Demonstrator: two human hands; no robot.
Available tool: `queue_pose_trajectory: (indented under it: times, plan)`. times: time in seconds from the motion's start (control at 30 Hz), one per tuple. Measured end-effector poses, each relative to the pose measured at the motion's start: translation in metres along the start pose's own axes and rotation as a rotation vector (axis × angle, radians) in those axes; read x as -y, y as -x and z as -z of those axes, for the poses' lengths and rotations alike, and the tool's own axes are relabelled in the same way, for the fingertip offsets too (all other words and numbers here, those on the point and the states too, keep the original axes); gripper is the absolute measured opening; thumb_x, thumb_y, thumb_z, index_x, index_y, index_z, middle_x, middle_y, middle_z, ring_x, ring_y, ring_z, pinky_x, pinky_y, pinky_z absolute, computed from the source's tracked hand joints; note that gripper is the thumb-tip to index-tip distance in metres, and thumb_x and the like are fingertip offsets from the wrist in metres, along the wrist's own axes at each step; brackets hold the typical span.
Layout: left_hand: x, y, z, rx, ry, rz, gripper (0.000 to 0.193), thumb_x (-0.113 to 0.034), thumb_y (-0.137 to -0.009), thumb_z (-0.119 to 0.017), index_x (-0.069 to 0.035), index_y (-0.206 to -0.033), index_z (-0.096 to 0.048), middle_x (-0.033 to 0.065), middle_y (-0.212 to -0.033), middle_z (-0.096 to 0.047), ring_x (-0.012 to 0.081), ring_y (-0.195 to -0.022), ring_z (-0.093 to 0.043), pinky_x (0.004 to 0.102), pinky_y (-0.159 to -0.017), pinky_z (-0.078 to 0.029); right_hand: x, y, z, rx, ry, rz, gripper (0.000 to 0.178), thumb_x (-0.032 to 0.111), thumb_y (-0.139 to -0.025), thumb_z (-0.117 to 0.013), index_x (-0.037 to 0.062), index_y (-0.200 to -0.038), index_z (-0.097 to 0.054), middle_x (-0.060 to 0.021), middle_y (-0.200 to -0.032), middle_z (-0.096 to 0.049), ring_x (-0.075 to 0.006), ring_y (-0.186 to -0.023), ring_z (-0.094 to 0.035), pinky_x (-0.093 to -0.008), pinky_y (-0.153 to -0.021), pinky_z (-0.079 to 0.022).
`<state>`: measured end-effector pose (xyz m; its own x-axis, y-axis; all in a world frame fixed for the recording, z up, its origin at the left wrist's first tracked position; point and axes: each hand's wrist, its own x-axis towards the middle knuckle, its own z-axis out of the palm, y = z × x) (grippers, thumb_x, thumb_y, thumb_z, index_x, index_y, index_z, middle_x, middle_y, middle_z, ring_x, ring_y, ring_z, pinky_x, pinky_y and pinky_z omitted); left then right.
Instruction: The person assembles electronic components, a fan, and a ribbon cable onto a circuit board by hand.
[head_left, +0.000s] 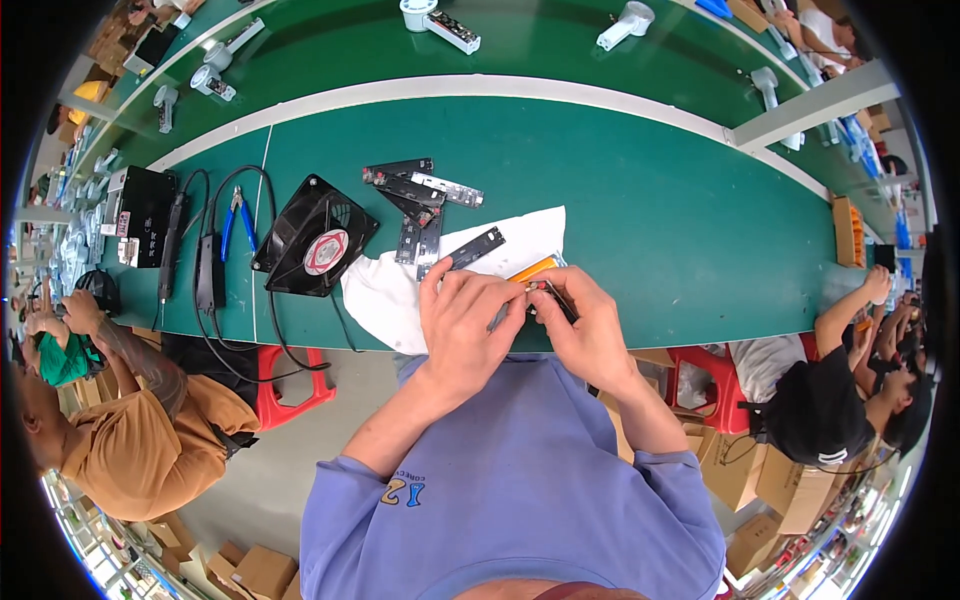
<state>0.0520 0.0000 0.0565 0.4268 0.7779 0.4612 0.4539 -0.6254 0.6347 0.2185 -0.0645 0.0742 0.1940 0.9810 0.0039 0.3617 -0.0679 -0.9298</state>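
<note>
My left hand (462,318) and my right hand (585,330) meet at the table's front edge, fingertips pinched together. Between them is a narrow dark circuit board (562,302), mostly covered by my fingers; a small red spot shows at its end. Just beyond the fingertips lies a yellow-orange strip-shaped thing (536,268), partly hidden, on a white cloth or bag (385,302). Another black circuit board (478,248) rests on the white cloth beside my left hand. Farther off, several black boards (405,185) lie in a loose heap, one with a silvery face.
A black fan (318,240) stands left of the boards. Beyond it are blue-handled pliers (238,222), black cables, and a black box (145,218). White handheld devices (440,28) sit on the raised green shelf. People work at both sides, near red stools (290,385).
</note>
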Motion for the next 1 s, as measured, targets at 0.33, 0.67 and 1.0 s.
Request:
queue_pose_trajectory:
  times: [0.33,0.67,1.0]
  plan:
    - [-0.001,-0.002,-0.001,-0.02,-0.009,-0.039,0.018,-0.005,-0.079,-0.084,-0.011,-0.094,-0.077,-0.0003,-0.086,-0.071,0.0196,-0.086,-0.067,0.043,-0.108,-0.041,0.003,0.008,0.003,-0.066,-0.006,0.038,0.024,0.003,-0.098,-0.073,-0.0017,-0.122,-0.071,-0.0134,-0.109,-0.072,-0.0195,-0.091,-0.071,-0.0326,-0.078,-0.058]
    - [0.0,-0.003,-0.003,-0.036,0.009,-0.08,0.017,-0.007,-0.081,-0.083,-0.011,-0.096,-0.076,-0.0004,-0.086,-0.07,0.0197,-0.084,-0.067,0.0442,-0.106,-0.042,-0.009,0.01,-0.007,-0.169,-0.273,-0.097,0.027,0.003,-0.097,-0.073,0.0006,-0.124,-0.071,-0.0138,-0.109,-0.072,-0.0207,-0.093,-0.072,-0.0332,-0.078,-0.059]
    - [0.002,-0.002,-0.008,-0.072,-0.022,-0.124,0.021,-0.003,-0.076,-0.082,-0.011,-0.091,-0.071,0.0004,-0.082,-0.068,0.021,-0.081,-0.066,0.0426,-0.095,-0.046,-0.003,0.01,-0.001,-0.081,-0.179,-0.095,0.025,0.002,-0.098,-0.071,-0.0001,-0.123,-0.071,-0.0143,-0.108,-0.072,-0.0204,-0.089,-0.073,-0.0322,-0.078,-0.061]
